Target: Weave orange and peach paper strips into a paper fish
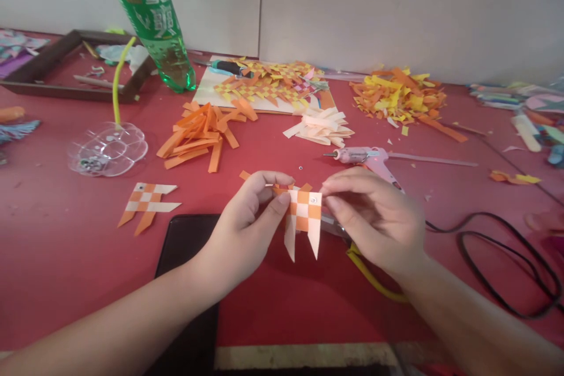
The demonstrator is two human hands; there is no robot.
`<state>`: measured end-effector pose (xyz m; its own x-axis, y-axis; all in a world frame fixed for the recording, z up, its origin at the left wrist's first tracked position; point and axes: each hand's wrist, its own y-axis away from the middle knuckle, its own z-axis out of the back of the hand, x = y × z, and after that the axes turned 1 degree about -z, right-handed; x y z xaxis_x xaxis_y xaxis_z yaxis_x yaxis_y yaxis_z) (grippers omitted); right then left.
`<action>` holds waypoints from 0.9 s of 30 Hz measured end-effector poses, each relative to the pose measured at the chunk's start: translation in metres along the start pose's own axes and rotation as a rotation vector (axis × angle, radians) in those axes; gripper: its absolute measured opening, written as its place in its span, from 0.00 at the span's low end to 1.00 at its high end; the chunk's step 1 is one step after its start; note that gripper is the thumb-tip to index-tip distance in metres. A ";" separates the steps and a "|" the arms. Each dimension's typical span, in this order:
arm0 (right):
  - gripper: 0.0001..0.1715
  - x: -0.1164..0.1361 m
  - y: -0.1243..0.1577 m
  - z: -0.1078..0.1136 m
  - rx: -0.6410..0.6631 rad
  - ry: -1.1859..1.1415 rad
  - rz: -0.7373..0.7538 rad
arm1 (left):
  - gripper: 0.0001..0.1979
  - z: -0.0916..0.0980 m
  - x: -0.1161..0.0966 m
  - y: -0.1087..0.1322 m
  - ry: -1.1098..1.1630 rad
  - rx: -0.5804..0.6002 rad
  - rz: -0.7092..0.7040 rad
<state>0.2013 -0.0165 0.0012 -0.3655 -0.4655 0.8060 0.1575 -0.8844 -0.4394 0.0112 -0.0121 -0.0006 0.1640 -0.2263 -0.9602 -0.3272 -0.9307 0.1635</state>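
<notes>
Over the middle of the red table I hold a woven paper fish [302, 210] in orange and cream checks, its two cream tails hanging down. My left hand [253, 211] pinches its left edge between thumb and fingers, with orange strip ends beside them. At the opposite top corner, close to a small round eye [314, 200] on the weave, the thumb and forefinger of my right hand [374, 214] close on the edge. A second woven fish [147, 202] with a dark eye lies flat at the left. Another tiny eye [301, 168] rests on the table just beyond my hands.
Orange strips [198, 135], cream strips [321, 126] and scraps [399, 97] lie beyond. A pink glue gun [356, 155] is behind my right hand, a black cable [506, 264] right. A clear palette [112, 150], green bottle [150, 23] and dark phone-like slab [189, 247] are left.
</notes>
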 end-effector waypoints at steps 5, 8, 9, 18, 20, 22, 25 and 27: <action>0.18 -0.003 0.000 0.003 0.039 0.127 0.135 | 0.05 0.000 -0.002 0.000 0.051 0.038 0.069; 0.16 -0.002 0.000 0.004 0.029 0.172 0.162 | 0.04 0.001 -0.001 -0.001 0.066 0.050 0.077; 0.16 -0.001 -0.001 0.004 0.025 0.197 0.169 | 0.04 0.001 -0.001 -0.002 0.052 0.038 0.074; 0.11 -0.003 -0.006 0.002 -0.053 0.265 0.043 | 0.16 0.003 0.001 0.008 -0.326 -0.104 -0.225; 0.10 -0.004 -0.004 0.002 -0.051 0.250 0.013 | 0.20 0.003 0.001 0.010 -0.485 -0.058 -0.317; 0.10 -0.004 -0.003 0.001 -0.034 0.234 -0.003 | 0.18 0.003 0.000 0.009 -0.603 -0.052 -0.357; 0.10 0.000 -0.002 -0.002 -0.011 0.235 0.005 | 0.07 0.003 0.000 0.003 -0.571 -0.083 -0.317; 0.09 0.002 -0.004 0.000 0.009 0.283 0.032 | 0.02 0.004 -0.001 -0.001 -0.469 -0.105 -0.244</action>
<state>0.2000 -0.0137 0.0052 -0.6015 -0.4667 0.6483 0.1806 -0.8700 -0.4587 0.0075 -0.0103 -0.0009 -0.2176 0.1306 -0.9673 -0.2328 -0.9694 -0.0785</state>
